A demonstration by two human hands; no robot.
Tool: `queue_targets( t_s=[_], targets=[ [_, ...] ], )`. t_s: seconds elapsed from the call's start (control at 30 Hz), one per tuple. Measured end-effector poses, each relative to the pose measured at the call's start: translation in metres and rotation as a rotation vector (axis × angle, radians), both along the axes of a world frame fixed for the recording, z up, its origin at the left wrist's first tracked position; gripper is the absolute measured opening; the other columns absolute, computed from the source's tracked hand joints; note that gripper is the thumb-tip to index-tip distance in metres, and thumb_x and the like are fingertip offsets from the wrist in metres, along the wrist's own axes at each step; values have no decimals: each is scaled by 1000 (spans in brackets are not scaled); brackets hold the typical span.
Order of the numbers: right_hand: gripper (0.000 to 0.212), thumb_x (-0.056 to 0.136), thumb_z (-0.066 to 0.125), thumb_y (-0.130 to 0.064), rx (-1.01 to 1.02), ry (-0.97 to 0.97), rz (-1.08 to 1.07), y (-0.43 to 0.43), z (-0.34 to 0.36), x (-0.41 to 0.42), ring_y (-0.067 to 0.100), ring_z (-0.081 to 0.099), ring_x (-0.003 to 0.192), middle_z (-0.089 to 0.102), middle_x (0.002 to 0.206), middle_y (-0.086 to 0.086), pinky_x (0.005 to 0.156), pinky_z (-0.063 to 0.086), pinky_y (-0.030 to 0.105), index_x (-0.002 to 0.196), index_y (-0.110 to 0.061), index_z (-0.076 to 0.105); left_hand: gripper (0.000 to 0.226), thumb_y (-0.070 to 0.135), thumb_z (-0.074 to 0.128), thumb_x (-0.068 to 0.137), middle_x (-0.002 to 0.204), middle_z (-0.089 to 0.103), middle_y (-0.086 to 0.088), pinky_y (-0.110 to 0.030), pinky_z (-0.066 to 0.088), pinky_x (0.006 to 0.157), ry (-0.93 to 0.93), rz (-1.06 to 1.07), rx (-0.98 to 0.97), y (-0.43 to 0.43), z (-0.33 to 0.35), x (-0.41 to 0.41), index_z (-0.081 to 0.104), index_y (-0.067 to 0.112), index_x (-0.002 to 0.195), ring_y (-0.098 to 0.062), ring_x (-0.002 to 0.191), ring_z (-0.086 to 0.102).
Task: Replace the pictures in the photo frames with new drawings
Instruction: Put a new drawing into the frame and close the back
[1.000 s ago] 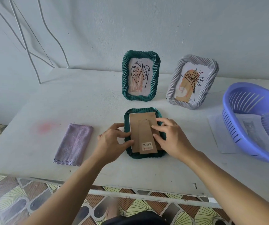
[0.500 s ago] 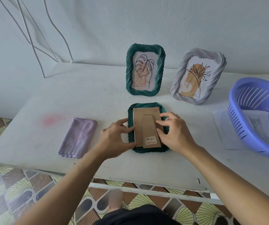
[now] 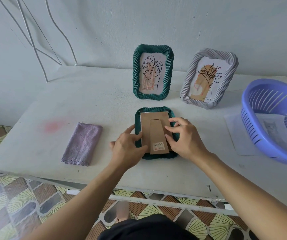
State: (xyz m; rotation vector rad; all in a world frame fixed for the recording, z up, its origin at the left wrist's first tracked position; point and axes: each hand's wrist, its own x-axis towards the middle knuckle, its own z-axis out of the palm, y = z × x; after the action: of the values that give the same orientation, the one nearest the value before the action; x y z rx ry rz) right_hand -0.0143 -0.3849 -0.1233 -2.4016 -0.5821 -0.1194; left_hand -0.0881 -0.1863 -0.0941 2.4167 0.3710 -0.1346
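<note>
Hands flank the face-down green frame [image 3: 159,156]: the left hand [image 3: 128,149] grips its left rim, likely steadying it, while the right hand [image 3: 186,141] curls onto the cardboard backing's [image 3: 145,129] right edge, probably to work it loose. The frame lies flat on the counter [image 3: 104,94], its long axis running away from the person and the stand's [image 3: 158,134] foot nearest them.

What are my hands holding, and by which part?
The face-down green frame: left hand grips its left edge, right hand its right side, fingertips on the cardboard back.
</note>
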Motion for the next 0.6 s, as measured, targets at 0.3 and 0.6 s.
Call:
queue_targets(
  t_s=[0.3, 0.6],
  targets=[
    [32, 82, 76, -21, 9, 20, 4, -1, 3, 2, 10, 51, 98, 60, 128, 3, 93, 47, 28, 113, -12, 75, 22, 21, 70, 79, 150, 47, 15, -44, 44, 102, -3, -39, -183, 19, 0, 6, 74, 40, 90, -10, 112, 59],
    [37, 83, 77, -25, 25, 72, -6, 0, 8, -1, 19, 57, 113, 59, 133, 3, 97, 50, 34, 118, -15, 73, 27, 21, 79, 84, 153, 43, 7, -14, 34, 81, -2, -236, -114, 40, 0, 11, 76, 22, 111, 16, 91, 52]
  ],
)
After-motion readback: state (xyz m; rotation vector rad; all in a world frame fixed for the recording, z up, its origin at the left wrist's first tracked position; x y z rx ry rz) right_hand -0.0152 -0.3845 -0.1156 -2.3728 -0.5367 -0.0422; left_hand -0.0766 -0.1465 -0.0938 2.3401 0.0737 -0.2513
